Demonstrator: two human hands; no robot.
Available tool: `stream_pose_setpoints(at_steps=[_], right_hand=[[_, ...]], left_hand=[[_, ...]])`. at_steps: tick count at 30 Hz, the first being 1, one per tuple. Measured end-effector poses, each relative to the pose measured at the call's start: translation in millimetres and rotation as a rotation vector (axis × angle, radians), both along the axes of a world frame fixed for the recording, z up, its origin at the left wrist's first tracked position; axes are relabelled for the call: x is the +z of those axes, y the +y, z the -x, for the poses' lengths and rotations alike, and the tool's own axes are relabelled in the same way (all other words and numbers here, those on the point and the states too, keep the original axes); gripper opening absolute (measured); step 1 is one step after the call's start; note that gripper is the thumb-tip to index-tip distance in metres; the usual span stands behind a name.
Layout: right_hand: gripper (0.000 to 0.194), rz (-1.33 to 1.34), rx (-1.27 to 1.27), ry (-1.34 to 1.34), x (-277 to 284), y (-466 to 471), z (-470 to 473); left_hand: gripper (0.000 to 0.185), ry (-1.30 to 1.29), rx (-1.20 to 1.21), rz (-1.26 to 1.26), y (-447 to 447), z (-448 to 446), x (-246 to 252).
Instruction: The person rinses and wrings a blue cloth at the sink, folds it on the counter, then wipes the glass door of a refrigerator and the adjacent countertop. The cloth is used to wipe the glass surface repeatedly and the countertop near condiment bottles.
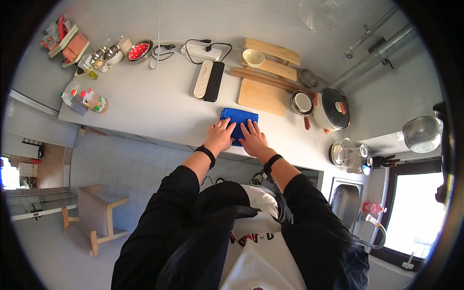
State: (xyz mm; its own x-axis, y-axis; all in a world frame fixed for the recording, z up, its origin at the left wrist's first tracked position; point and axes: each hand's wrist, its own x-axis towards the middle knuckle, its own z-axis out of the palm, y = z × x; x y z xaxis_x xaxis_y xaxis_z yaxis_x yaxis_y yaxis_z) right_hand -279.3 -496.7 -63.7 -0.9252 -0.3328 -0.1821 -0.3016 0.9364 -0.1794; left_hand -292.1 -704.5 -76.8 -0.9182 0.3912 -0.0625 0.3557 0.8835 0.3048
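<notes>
A folded blue cloth [239, 115] lies flat on the white countertop [159, 105], close to its front edge. My left hand [219, 135] rests on the cloth's left side, fingers spread. On its right side lies my right hand [254, 137], also with fingers apart. Neither hand grips the cloth; the palms hide part of its lower half. Just beyond it are a wooden cutting board [262, 96] and a long case with a cream half [203, 79] and a black half [214, 81].
A power strip [201, 52] with black cords lies by the wall. To the right stand a small pan [302, 102], an electric cooker [330, 108] and a sink [344, 203]. Bottles [95, 101] occupy the left end. A wooden stool [96, 214] is on the floor.
</notes>
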Motion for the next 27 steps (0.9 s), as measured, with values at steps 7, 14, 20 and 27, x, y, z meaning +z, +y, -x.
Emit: stream_pose_setpoints(at_steps=[7,14,20,27], right_hand=[[0.075,-0.140,0.054,-0.049,-7.2,4.3,-3.8],[0.079,-0.152,0.097,-0.095,-3.1,4.3,-1.7],[0.082,-0.127,0.166,-0.159,-2.6,11.8,6.1],[0.080,-0.055,0.314,-0.035,-14.2,27.1,11.7]], left_hand=[[0.074,-0.031,0.009,0.124,10.4,0.8,6.2],[0.051,-0.024,0.102,0.200,34.8,0.8,12.1],[0.036,0.047,0.160,0.190,43.4,-2.3,7.6],[0.048,0.002,0.274,0.219,53.7,-17.3,10.6]])
